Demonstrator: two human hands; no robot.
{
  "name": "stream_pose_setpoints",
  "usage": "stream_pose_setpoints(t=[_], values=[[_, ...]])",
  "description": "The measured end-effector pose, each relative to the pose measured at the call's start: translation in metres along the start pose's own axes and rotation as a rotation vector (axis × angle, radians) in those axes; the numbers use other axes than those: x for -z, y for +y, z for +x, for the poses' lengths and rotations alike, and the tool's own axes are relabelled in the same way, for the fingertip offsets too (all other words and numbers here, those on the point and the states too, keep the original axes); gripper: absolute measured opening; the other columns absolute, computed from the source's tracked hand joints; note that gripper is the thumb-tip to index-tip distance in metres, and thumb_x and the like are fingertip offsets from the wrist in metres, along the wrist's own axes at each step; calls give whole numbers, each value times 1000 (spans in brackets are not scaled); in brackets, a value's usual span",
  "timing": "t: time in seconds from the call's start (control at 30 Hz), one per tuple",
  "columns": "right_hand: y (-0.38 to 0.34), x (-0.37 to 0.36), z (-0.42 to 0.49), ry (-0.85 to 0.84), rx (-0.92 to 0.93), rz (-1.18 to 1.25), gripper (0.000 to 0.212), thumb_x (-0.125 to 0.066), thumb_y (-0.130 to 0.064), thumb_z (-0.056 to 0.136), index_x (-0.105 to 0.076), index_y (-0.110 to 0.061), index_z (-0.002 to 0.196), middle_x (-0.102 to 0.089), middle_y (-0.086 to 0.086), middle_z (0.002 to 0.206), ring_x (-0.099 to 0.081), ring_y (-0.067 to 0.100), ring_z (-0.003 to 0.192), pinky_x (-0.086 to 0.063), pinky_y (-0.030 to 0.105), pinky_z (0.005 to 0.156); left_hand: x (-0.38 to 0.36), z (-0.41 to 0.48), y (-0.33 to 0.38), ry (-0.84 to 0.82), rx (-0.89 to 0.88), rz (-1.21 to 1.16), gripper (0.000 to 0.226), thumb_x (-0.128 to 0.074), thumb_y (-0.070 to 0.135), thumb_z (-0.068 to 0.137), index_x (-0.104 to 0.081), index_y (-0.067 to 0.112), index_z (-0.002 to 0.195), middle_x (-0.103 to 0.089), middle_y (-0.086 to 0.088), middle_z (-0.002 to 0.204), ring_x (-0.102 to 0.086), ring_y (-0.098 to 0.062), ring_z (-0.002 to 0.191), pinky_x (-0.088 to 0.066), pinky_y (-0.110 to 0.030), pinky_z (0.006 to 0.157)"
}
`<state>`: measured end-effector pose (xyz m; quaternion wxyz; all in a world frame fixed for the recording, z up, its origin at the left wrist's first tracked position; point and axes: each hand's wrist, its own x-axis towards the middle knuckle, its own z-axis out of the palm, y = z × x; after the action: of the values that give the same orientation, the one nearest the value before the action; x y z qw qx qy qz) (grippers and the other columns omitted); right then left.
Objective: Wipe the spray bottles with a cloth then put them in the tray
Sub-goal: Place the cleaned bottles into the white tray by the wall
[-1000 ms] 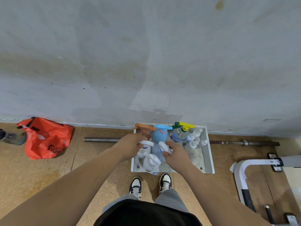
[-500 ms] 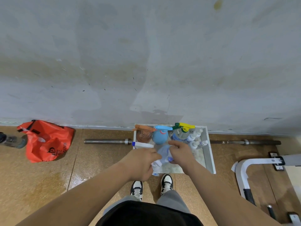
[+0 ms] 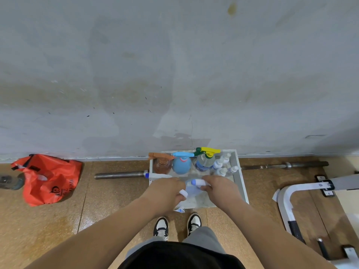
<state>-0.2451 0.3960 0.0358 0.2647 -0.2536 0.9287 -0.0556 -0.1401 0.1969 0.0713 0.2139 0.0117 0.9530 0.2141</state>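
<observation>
A white tray (image 3: 242,183) stands on the floor against the wall. At its back are an orange-trigger bottle (image 3: 162,162), a blue bottle (image 3: 181,166), a yellow-and-green-trigger bottle (image 3: 206,162) and several small white bottles (image 3: 221,166). Over the tray's front, my left hand (image 3: 165,191) grips a white spray bottle, whose blue-tipped nozzle (image 3: 153,175) points left. My right hand (image 3: 220,189) grips a pale bluish bottle (image 3: 191,191) by its white-and-blue head. I see no cloth.
A steel barbell (image 3: 120,174) lies along the wall behind the tray. A red plastic bag (image 3: 48,181) sits at the left, with a dark weight (image 3: 9,181) beside it. A white bench frame (image 3: 287,206) stands at the right. My shoes (image 3: 176,224) are just before the tray.
Both hands have come up and back from among the front bottles, each with a bottle. The white bottle's nozzle now sticks out to the left of my left hand.
</observation>
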Motion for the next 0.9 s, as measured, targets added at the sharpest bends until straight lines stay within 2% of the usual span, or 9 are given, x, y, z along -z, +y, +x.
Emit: stream_pose_setpoints(t=[0.1,0.27,0.4,0.53,0.67,0.77,0.9], values=[[17,6,0,15,-9,80,17,-56,-38,101,-66,-27,109,-69,1,106,-65,25,101,-54,37,80,3,11,13,32,75,-33,20,-53,38,102,-64,25,113,-66,0,115,-62,-21,104,-52,-39,88],[43,15,-2,59,1,273,19,-61,-28,99,-70,-27,117,-71,8,102,-66,29,96,-50,35,73,9,35,32,132,191,-75,20,-54,39,103,-63,24,112,-66,0,112,-63,-23,104,-51,-37,85],[50,16,4,93,66,336,33,-61,-23,99,-68,-30,131,-72,11,110,-66,31,102,-54,39,80,7,54,39,147,291,-92,19,-55,38,102,-63,23,111,-69,-1,111,-64,-23,102,-53,-37,84],[50,16,11,19,69,272,23,-55,-25,101,-68,-29,119,-71,5,105,-65,29,100,-54,39,80,6,65,42,187,361,-119,17,-56,35,101,-65,22,107,-70,-2,109,-65,-24,103,-54,-39,86],[50,15,14,3,75,297,23,-53,-25,100,-68,-31,117,-73,2,101,-65,26,97,-55,39,79,12,69,43,169,401,-143,23,-63,37,95,-69,20,108,-71,-3,106,-65,-23,100,-56,-40,86],[49,17,16,-7,123,293,25,-52,-22,100,-68,-32,116,-71,2,100,-62,23,90,-45,33,68,14,65,38,116,407,-205,29,-72,34,90,-70,20,115,-68,-1,114,-61,-22,110,-52,-37,91],[43,22,15,32,178,227,22,-50,-25,99,-65,-26,115,-69,1,105,-65,26,97,-34,30,63,17,56,30,93,369,-207,23,-64,28,98,-71,22,119,-66,-2,123,-61,-24,115,-45,-31,83]])
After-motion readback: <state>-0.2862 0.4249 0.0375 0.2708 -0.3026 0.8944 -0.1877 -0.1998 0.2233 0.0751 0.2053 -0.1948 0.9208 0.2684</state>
